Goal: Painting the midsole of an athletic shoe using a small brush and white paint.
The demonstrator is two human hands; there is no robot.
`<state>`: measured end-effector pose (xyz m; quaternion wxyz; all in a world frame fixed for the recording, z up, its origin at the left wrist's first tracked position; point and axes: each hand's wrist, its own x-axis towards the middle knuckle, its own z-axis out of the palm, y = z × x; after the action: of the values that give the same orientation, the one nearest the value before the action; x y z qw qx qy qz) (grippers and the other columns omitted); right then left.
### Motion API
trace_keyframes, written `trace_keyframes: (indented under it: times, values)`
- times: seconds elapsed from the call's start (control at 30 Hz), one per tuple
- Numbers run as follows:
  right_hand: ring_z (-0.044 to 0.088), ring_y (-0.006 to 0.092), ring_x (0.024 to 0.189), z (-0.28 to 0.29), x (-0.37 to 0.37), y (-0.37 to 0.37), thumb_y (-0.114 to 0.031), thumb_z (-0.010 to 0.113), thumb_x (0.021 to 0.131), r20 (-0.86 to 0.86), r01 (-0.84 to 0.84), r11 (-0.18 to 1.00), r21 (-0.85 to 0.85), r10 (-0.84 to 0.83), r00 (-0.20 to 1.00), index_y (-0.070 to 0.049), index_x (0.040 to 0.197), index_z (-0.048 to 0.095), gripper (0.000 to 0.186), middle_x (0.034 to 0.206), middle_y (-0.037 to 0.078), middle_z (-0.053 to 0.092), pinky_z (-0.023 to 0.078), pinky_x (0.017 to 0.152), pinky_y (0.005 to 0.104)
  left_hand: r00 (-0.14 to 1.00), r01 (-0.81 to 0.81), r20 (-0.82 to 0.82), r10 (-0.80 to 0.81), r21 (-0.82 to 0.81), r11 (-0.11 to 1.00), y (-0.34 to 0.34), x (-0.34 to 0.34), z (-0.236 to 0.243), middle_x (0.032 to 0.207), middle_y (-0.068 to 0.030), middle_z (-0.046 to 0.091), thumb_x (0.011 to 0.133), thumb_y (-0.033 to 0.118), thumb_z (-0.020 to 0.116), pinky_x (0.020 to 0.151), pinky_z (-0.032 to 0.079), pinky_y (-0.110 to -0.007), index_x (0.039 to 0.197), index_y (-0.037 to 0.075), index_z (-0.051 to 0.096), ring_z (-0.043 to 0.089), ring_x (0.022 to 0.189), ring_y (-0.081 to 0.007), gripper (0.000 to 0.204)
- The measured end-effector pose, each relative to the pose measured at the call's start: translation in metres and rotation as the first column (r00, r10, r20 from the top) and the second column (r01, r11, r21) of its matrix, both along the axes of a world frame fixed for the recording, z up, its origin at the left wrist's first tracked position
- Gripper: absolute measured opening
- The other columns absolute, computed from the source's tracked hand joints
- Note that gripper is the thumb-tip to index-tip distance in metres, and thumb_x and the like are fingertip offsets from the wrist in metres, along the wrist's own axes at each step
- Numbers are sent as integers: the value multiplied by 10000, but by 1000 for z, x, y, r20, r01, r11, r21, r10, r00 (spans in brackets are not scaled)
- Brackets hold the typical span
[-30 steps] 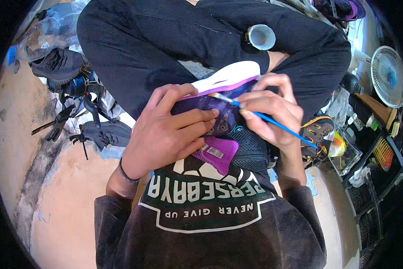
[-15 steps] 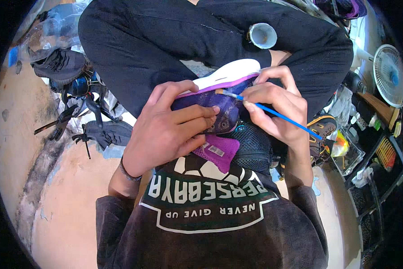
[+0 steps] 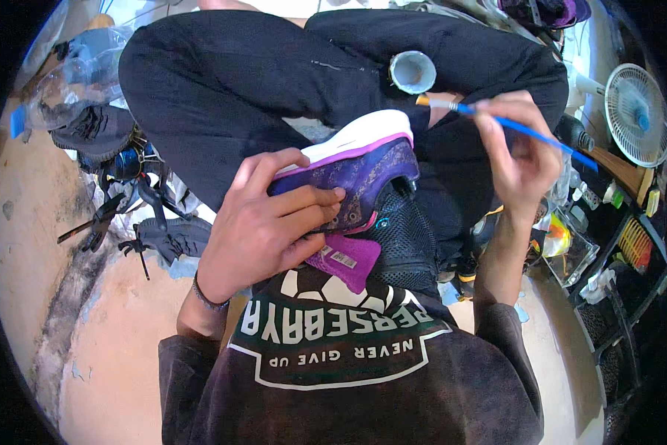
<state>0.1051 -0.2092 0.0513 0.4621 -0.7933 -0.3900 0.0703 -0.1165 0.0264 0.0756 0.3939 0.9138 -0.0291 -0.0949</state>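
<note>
Across my lap lies a purple shoe (image 3: 367,168) on its side, its white sole turned away from me and its magenta tongue hanging toward my shirt. My left hand (image 3: 274,211) is closed round the shoe's near left part, fingers pressed on the upper. Raised to the right of the shoe, my right hand (image 3: 522,152) pinches a blue paintbrush (image 3: 507,122). The bristles point left, apart from the shoe and just below a small white cup (image 3: 413,72) by my leg. Black mesh material (image 3: 407,237) shows beneath the shoe.
A white fan (image 3: 637,115) stands at the far right, above a black rack (image 3: 622,297). On the left are dark shoes (image 3: 96,133), black clamps (image 3: 152,193) and a clear plastic bottle (image 3: 77,81). Another purple shoe (image 3: 548,11) sits at the top right.
My right hand has lifted the paintbrush off the shoe and moved it up and right, toward the cup. My left hand still holds the shoe.
</note>
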Motion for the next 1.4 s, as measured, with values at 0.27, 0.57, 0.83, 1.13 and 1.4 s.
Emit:
trace_keyframes:
  times: [0.27,0.57,0.83,1.13,1.4]
  values:
    - [670,217,670,-49,19,24,-62,658,979,65,-89,987,-131,98,993,11,974,687,78,858,114,700,521,624,330,1000,-17,-5,17,-3,1000,1,4,0,1140,40,761,642,218,821,1026,445,-474,997,114,792,560,1242,-332,371]
    - [672,218,787,-30,33,22,-45,624,988,52,-58,994,97,53,997,33,949,709,121,921,143,704,539,695,310,999,-33,-22,32,-28,999,4,10,0,1126,37,762,586,164,831,1027,464,-473,993,107,799,570,1224,-340,412]
    - [680,257,832,-57,36,31,-29,774,849,155,-157,986,-64,165,974,2,953,698,133,910,103,724,543,748,357,998,-48,-36,46,-42,998,6,14,-3,1126,43,761,554,158,830,1019,471,-468,991,105,798,580,1210,-344,442]
    - [662,265,847,-58,32,36,12,771,806,183,-242,951,-192,277,943,1,931,688,150,931,95,720,533,762,360,997,-55,-46,54,-37,998,6,16,-3,1137,59,755,555,171,828,1019,471,-469,996,110,800,579,1207,-331,446]
    - [640,260,839,-58,32,35,22,768,813,197,-256,946,-200,295,935,-19,930,654,168,915,80,678,531,736,372,998,-51,-35,50,-27,998,5,14,-1,1140,61,753,571,167,831,1017,475,-468,995,117,802,576,1209,-328,428]
